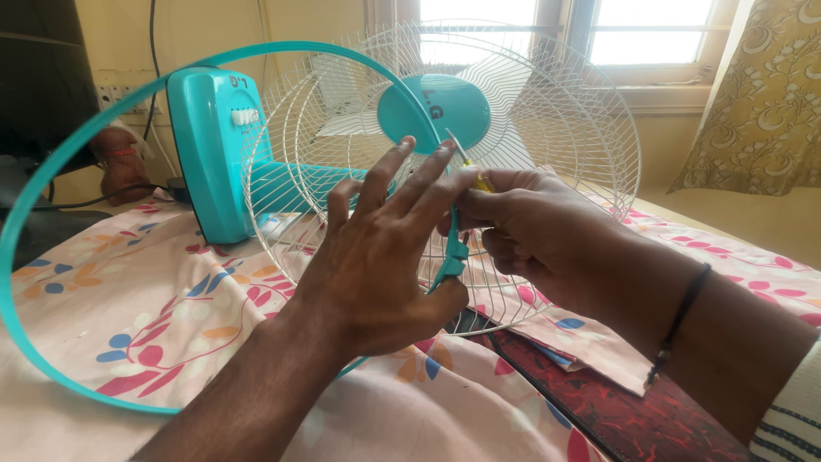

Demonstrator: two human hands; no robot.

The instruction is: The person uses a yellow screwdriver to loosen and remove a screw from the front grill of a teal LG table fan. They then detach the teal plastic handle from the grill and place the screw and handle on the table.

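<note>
A table fan lies on its side on a flowered cloth [154, 299]: teal base [209, 154], white wire grille [564, 128], teal hub [436, 107]. A loose teal rim ring [51, 171] loops around to the left. My left hand [385, 257] pinches the ring's clasp [451, 261] between thumb and palm, fingers spread upward. My right hand [530, 227] is closed on a small yellow-handled screwdriver [475, 175], its tip at the clasp against the grille's edge.
A dark red table edge [616, 411] shows under the cloth at lower right. Another person's hand [120, 167] rests at the far left behind the ring. A yellow patterned curtain [761, 94] hangs at right beside a bright window [650, 34].
</note>
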